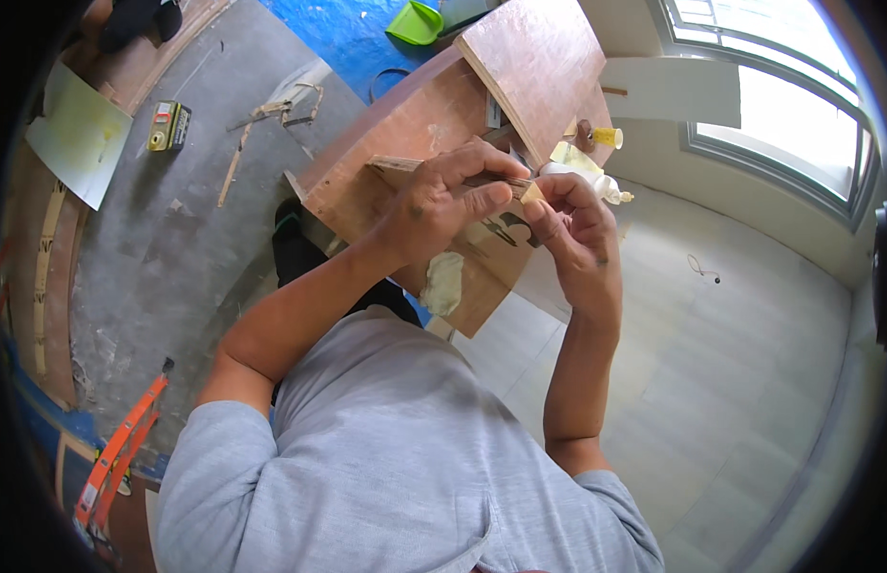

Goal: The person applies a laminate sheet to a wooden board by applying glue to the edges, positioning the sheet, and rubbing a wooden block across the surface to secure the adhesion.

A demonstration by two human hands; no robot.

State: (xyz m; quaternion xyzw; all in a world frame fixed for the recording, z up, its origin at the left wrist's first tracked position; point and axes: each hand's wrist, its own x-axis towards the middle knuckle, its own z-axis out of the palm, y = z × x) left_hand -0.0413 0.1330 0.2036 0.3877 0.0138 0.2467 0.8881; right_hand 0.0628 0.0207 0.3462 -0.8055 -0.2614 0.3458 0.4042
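Between my two hands is a small tan piece (531, 192) with a darker brown edge, much like a bit of wood; fingers cover most of it. My left hand (453, 191) pinches its left end between thumb and forefinger. The fingers of my right hand (579, 220) close on the other end. Under my hands lies a plywood bench top (367, 143), with pliers-like dark-handled tools (506, 229) partly hidden. A crumpled pale cloth (443, 284) rests near its front edge. Just beyond my right hand are a white bottle (596, 180) and a yellow roll (608, 137).
A plywood board (534, 67) rises at the bench's far end. Left on the grey floor stand a rectangular can (167, 126) and thin wood strips (235, 158). An orange ladder (124, 449) is at lower left, a green dustpan (415, 23) at the back, and a window (797, 95) at right.
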